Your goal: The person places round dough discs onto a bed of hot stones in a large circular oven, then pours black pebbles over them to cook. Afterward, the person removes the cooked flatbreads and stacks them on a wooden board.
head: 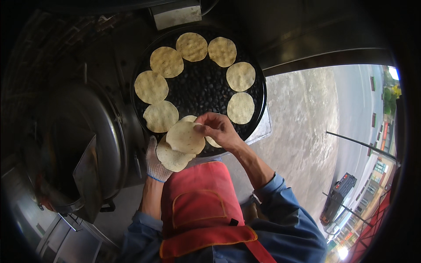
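My left hand (158,162), in a whitish knit glove, holds a round flatbread (174,159) on its palm, close to the near left rim of the pan. Bare, my right hand (215,128) pinches another flatbread (185,138) at its upper right edge; this one overlaps the first. Beneath lies a wide round black pan (264,98) filled with dark pebbles (200,85). Around its edge several flatbreads lie in a ring, among them one at the top (191,47) and one at the right (240,108). Two more are partly hidden behind my right hand and the held flatbread.
Left of the pan stands a large round metal vessel (113,131) with a flat sheet (87,177) sticking up from it. A metal box (176,14) sits beyond the pan. Pavement (299,131) and a parked vehicle (338,197) show at the right.
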### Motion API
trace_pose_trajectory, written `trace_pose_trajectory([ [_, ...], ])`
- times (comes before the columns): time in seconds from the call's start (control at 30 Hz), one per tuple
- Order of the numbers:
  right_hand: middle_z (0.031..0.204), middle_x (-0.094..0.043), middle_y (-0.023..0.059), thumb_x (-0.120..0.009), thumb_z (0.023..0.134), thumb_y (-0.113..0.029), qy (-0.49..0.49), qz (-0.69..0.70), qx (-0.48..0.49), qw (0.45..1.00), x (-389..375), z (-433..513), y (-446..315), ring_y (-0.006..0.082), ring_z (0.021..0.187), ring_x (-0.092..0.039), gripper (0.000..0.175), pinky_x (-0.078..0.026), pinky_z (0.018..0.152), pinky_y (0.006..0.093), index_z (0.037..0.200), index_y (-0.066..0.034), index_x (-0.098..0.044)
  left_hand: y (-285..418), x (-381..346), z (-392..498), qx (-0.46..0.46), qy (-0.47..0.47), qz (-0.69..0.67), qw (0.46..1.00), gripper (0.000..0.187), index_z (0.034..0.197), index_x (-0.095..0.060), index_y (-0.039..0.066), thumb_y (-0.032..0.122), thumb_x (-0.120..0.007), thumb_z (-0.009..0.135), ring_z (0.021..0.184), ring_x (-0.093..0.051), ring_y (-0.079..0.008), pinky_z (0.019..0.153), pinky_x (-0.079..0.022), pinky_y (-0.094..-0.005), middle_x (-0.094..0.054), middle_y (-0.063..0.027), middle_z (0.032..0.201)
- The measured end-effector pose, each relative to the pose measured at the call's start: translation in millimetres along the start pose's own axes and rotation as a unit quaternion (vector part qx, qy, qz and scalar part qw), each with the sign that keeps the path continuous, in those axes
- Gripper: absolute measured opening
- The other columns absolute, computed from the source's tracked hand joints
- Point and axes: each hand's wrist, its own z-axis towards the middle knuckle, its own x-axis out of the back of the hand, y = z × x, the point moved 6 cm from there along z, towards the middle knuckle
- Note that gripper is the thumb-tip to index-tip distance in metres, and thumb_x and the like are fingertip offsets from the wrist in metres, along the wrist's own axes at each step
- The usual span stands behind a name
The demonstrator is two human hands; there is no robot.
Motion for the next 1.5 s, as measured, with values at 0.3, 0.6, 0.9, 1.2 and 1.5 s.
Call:
trace_pose_trajectory([
  [0.3,0.094,-0.074,0.0028,-0.072,0.108,-0.024,0.225,-0.235,0.184,0.928,36.2,85.7,-46.0,0.0083,0.082,-0.066,0.030,-0.055,0.073,0.0269,0.120,0.0039,-0.074,24.5,-1.9,-22.2,-0.033,0.068,-0.037,0.996,0.084,0.158,-0.048,-0.002,0.067,-0.047,0.109,0.141,-0.059,-0.0418,0.115,-0.052,-0.0581,-0.056,-0.0223,0.157],
  [0.6,0.103,-0.069,0.0224,-0.074,0.094,-0.018,0.178,-0.502,0.208,0.820,-15.1,166.6,47.1,0.0441,0.094,-0.071,0.020,-0.059,0.078,0.0507,0.107,-0.0017,-0.071,54.1,-8.4,-36.8,-0.081,0.076,-0.005,0.994,0.083,0.153,-0.054,0.000,0.069,-0.051,0.107,0.131,-0.066,-0.0398,0.110,-0.057,-0.0561,-0.065,-0.0215,0.148],
  [0.9,0.108,-0.065,0.0221,-0.077,0.091,-0.018,0.234,-0.522,0.162,0.804,0.4,164.7,51.9,0.0453,0.101,-0.067,0.023,-0.059,0.082,0.0546,0.106,-0.0023,-0.069,56.0,-10.5,-36.9,-0.098,0.102,0.032,0.989,0.084,0.155,-0.052,0.000,0.070,-0.047,0.108,0.132,-0.066,-0.0388,0.110,-0.057,-0.0549,-0.064,-0.0208,0.149],
  [1.2,0.122,-0.059,0.0265,-0.079,0.089,-0.016,0.306,-0.498,0.205,0.785,-3.6,145.9,21.4,0.0470,0.110,-0.064,0.042,-0.056,0.093,0.0538,0.125,-0.0013,-0.064,49.6,-10.8,-28.5,-0.086,0.072,0.018,0.994,0.083,0.158,-0.049,0.000,0.068,-0.046,0.109,0.137,-0.063,-0.0398,0.113,-0.054,-0.0550,-0.060,-0.0211,0.154],
  [1.5,0.117,-0.071,0.0148,-0.080,0.091,-0.015,-0.107,-0.416,0.236,0.871,-91.6,57.0,-23.6,0.0368,0.113,-0.068,0.033,-0.055,0.097,0.0480,0.121,-0.0018,-0.073,46.9,3.8,-9.7,-0.040,0.027,0.069,0.996,0.093,0.164,-0.040,-0.001,0.073,-0.046,0.107,0.147,-0.053,-0.0394,0.123,-0.045,-0.0548,-0.050,-0.0209,0.163],
])
